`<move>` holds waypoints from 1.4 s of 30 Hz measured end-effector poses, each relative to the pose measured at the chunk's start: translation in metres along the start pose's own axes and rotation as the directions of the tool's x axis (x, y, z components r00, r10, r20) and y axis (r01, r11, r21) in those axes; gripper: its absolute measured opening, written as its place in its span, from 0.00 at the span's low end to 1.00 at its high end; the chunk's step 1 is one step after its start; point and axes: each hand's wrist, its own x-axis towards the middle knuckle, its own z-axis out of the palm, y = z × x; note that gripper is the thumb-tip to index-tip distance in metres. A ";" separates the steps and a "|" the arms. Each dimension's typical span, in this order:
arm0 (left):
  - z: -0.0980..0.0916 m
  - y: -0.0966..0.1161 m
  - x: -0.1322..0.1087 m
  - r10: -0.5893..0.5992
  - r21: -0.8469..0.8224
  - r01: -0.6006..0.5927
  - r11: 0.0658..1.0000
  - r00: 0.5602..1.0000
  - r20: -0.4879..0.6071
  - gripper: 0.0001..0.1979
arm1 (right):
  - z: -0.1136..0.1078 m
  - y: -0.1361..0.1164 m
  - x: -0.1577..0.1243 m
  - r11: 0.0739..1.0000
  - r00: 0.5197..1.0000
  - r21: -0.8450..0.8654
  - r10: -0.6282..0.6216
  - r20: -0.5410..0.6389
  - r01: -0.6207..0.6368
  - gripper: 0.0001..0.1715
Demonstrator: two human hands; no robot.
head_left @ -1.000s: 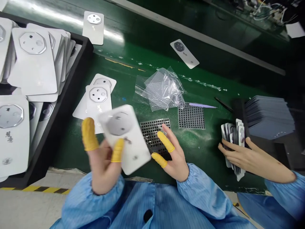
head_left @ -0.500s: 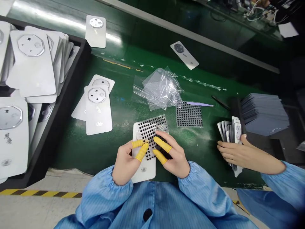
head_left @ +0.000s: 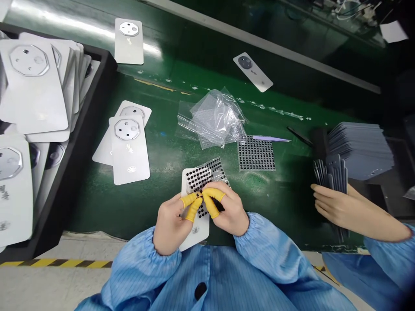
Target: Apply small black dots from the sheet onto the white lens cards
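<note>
Black-dotted clear plastic sheet [head_left: 205,172] overlaps a white rounded card [head_left: 201,230] at lower centre of the frame, pinched by the left hand [head_left: 172,222], probably for steadiness, while the right hand [head_left: 229,210] is closed, on what I cannot tell.

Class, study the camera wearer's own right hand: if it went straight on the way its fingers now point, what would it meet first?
Most likely the left hand, at its yellow-capped fingertips, above the dotted sheet; whether the hands already touch is unclear.
</note>
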 end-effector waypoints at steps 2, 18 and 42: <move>-0.006 -0.006 0.001 -0.012 0.042 0.010 0.999 0.999 0.046 0.09 | 0.005 0.004 0.002 0.978 0.986 0.137 0.162 -0.045 -0.155 0.07; -0.012 0.023 -0.016 -0.110 -0.209 0.087 0.974 0.989 -0.099 0.15 | -0.008 -0.033 0.018 0.988 0.988 -0.144 -0.076 -0.134 0.057 0.22; -0.004 0.031 -0.014 0.052 0.025 -0.050 0.998 0.997 -0.063 0.11 | -0.017 -0.037 0.009 0.897 0.957 -0.339 -0.283 0.058 0.286 0.18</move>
